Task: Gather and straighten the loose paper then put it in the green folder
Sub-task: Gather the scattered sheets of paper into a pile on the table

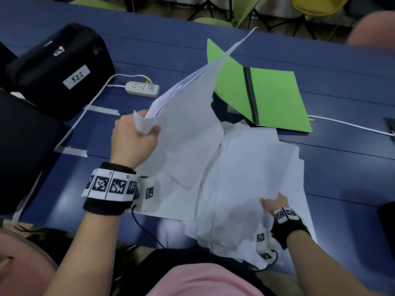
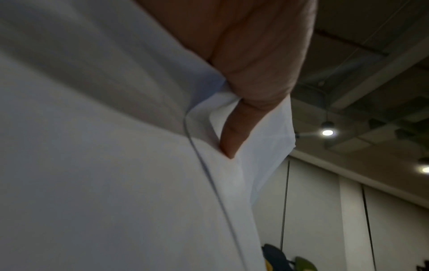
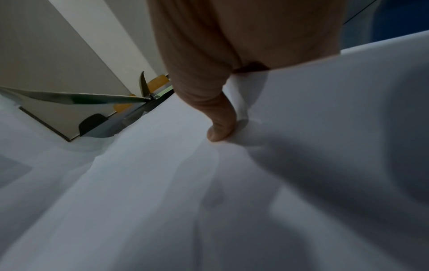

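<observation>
Several loose white paper sheets lie in a messy pile on the blue table. My left hand grips the near corner of a bunch of sheets and holds them up, tilted toward the far right; in the left wrist view the thumb presses into the paper. My right hand pinches the edge of sheets at the pile's right front, its thumb on top of the paper. The green folder lies open behind the pile, partly hidden by the raised sheets.
A black case labelled 522 stands at the far left, a white power strip with its cable beside it. A white cable runs right of the folder. Tape strips stick to the table. Chairs stand beyond the far edge.
</observation>
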